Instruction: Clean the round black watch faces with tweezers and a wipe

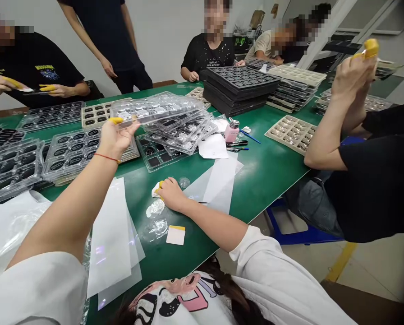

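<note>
Your white sleeve [43, 289] leads to the left hand [116, 140], fingers spread under a clear plastic tray [158, 108] raised over the middle of the worktop [266, 180]: light, stiff, slippery, best held by its rim. The right hand [171, 194], fingers together, presses a white wipe [155, 190].

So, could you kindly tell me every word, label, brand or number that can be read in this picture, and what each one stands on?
Yellow lettering on a co-worker's black T-shirt: too blurred to read.
White print on the far co-worker's black T-shirt: too small to read.
Pink bottle: nothing readable.
No other readable text.
</note>
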